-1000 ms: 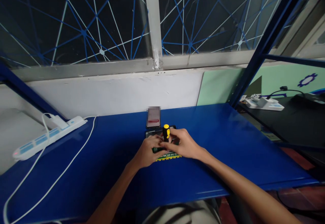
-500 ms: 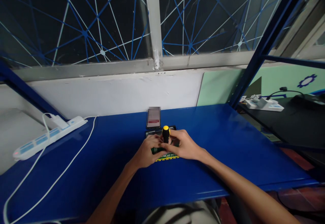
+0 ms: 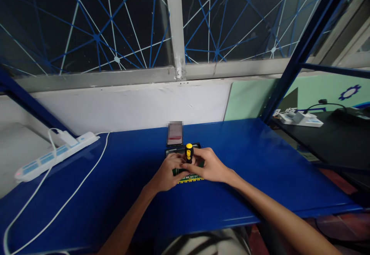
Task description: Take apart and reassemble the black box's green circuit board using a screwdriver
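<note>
A screwdriver (image 3: 189, 153) with a black and yellow handle stands upright, tip down, over a green circuit board (image 3: 190, 178) with a yellow near edge. My right hand (image 3: 209, 165) pinches its handle between thumb and fingers from the right. From the left, my left hand (image 3: 170, 171) curls over the board, thumb and fingers coming together near the screwdriver's lower end. What those left fingers grip is hidden, and so is the screwdriver's tip. Just behind the hands lies a black tray or case (image 3: 170, 151), partly covered by them.
A phone-like device (image 3: 175, 135) with a blurred screen sits at the back of the blue table (image 3: 245, 151). On the left lies a white power strip (image 3: 58, 156) with a plug and trailing white cable (image 3: 86, 176). Another power strip (image 3: 302, 119) is on the black table at right.
The screwdriver's handle has turned, bringing yellow marks on its side into sight. Both hands stay almost in the same place.
</note>
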### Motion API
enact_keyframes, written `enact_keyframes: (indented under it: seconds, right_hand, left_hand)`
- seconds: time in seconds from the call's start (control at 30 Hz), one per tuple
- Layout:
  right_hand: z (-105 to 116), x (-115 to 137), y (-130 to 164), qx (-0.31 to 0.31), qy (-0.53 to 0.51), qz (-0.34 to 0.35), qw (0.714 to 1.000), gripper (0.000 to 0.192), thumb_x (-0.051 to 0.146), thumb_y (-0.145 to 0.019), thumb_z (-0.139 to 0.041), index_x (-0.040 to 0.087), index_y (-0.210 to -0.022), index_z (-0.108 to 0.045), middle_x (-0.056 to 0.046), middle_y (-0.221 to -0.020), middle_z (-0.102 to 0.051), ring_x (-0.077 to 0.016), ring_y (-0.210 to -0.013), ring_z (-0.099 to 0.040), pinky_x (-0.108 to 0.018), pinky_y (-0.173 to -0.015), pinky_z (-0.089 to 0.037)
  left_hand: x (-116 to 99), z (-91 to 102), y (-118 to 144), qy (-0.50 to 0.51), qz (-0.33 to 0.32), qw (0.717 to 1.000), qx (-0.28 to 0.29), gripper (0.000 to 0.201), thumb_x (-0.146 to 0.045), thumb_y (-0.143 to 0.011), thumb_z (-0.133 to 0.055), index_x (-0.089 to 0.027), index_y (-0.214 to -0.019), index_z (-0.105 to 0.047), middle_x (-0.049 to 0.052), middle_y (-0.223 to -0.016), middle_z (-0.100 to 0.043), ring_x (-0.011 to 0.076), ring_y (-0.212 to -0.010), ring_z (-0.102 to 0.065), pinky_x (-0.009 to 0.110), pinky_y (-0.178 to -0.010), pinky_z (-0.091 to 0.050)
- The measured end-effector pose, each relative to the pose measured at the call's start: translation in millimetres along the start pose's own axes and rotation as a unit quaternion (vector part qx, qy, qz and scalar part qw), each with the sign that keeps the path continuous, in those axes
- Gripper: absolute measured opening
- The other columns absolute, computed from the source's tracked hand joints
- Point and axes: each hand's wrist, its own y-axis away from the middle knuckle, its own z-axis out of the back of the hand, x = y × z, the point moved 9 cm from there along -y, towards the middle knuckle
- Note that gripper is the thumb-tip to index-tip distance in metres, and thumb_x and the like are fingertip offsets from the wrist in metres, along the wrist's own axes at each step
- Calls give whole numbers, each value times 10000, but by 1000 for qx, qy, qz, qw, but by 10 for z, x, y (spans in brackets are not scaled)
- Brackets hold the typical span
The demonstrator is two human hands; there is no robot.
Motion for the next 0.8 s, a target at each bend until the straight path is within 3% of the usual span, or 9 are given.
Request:
enact_keyframes:
  seconds: [0.17,0.33,0.53,0.67,0.8]
  right_hand:
    - [21,14,-5,-11,8,7,1000,237,357,-839,-649,142,-761,-587,20,-602,-551,-87,-507,-485,-197,-488,-374]
    - [8,-7,2,2,-14,1,1000,165,280,-841,-631,146,-758,-582,26,-581,-555,-86,-500,-492,-185,-479,-374]
    - [28,15,-4,-9,-2,3,1000,219,333,-834,-647,140,-748,-589,20,-597,-554,-82,-506,-481,-186,-477,-369]
    - [21,10,-7,-3,-13,-1,1000,212,295,-836,-638,136,-708,-580,32,-559,-520,-70,-478,-448,-177,-454,-339]
    - [20,5,-6,-4,-7,-1,1000,222,311,-834,-643,132,-716,-588,26,-568,-534,-74,-487,-453,-182,-462,-342]
  left_hand:
    - [43,37,-3,-10,4,1000,-28,66,-266,-806,-705,-205,-779,-697,30,-867,-732,234,-931,-640,405,-903,-407]
    - [-7,0,-7,-5,-4,1000,5,70,-202,-851,-636,-203,-866,-704,40,-912,-728,229,-995,-624,392,-920,-405]
    - [33,35,5,-3,6,1000,-26,33,-228,-806,-703,-197,-803,-694,34,-900,-730,226,-944,-638,395,-916,-409]
    - [32,-9,4,4,2,1000,-3,51,-208,-822,-675,-208,-863,-705,38,-963,-730,227,-992,-632,392,-934,-405]
    - [33,-7,-7,8,2,1000,-3,36,-216,-829,-673,-201,-809,-697,32,-899,-732,213,-937,-643,383,-932,-413]
